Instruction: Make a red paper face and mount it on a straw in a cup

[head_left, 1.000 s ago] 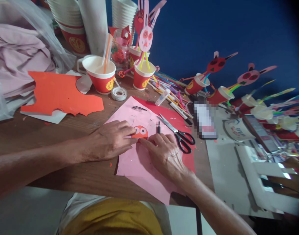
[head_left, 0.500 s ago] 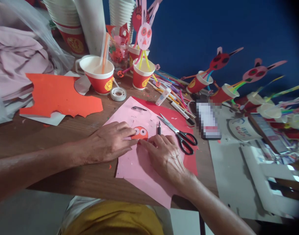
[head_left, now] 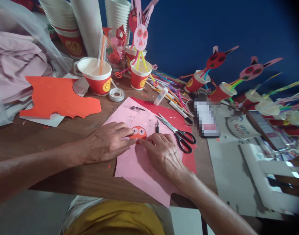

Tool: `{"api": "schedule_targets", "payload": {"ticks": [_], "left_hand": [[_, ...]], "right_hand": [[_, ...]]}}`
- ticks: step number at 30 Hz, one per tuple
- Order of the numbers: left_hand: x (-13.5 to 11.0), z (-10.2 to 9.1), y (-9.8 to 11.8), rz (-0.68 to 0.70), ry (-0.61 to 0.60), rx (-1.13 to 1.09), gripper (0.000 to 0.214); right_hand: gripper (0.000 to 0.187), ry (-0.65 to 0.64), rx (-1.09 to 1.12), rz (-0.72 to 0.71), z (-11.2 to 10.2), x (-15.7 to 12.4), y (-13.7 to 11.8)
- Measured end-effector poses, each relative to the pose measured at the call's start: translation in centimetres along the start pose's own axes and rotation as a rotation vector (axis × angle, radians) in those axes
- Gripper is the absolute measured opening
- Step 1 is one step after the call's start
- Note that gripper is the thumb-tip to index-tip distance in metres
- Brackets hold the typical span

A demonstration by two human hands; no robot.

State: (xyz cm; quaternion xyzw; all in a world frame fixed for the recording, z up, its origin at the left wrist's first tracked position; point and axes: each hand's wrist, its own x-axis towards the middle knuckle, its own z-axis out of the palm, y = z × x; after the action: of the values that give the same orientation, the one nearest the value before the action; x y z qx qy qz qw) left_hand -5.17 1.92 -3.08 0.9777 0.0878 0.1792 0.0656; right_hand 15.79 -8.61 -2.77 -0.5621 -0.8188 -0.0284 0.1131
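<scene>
A small round orange paper face [head_left: 140, 133] with two white-and-dark eyes lies on a pink paper sheet [head_left: 141, 182]. My left hand [head_left: 110, 140] pinches its left edge with the fingertips, back of the hand upward. At its lower edge, my right hand [head_left: 164, 151] presses with thumb and forefinger, the other fingers curled; anything tiny beneath these tips is hidden. A black pen [head_left: 157, 126] points away from me, its rear end hidden by my right fingers. Black-handled scissors [head_left: 178, 133] lie open beside that hand. Another dark pen [head_left: 137, 108] rests near the sheet's far edge.
Red paper [head_left: 190, 160] lies under the pink sheet. Cut orange card [head_left: 53, 98], a tape roll [head_left: 116, 94], a glue stick [head_left: 161, 96] and scattered pipe cleaners [head_left: 174, 94] surround it. Paper cups with animal figures [head_left: 139, 80] stand behind. A phone [head_left: 205, 119] sits right.
The view has shifted slightly, so things sit a little further left. Both hands keep nearly the same pose at the orange paper face.
</scene>
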Motion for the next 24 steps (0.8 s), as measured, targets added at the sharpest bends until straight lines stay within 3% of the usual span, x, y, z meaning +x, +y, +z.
{"api": "schedule_targets", "payload": {"ticks": [7,14,19,24], "left_hand": [[-0.25,-0.09,-0.40,0.006,0.045,-0.124,0.025],[-0.16,0.08,-0.09,-0.005,-0.039,-0.017,0.031],[-0.10,-0.05,0.18,-0.028,-0.019,0.025,0.026],[0.00,-0.04,0.38,-0.038,-0.031,0.005,0.027]], "right_hand": [[0.038,0.012,0.018,-0.011,0.07,-0.05,0.10],[0.038,-0.026,0.015,-0.029,-0.08,-0.05,0.22],[0.034,0.013,0.074,-0.009,0.15,-0.04,0.25],[0.031,-0.043,0.126,0.040,-0.02,-0.04,0.07]]}}
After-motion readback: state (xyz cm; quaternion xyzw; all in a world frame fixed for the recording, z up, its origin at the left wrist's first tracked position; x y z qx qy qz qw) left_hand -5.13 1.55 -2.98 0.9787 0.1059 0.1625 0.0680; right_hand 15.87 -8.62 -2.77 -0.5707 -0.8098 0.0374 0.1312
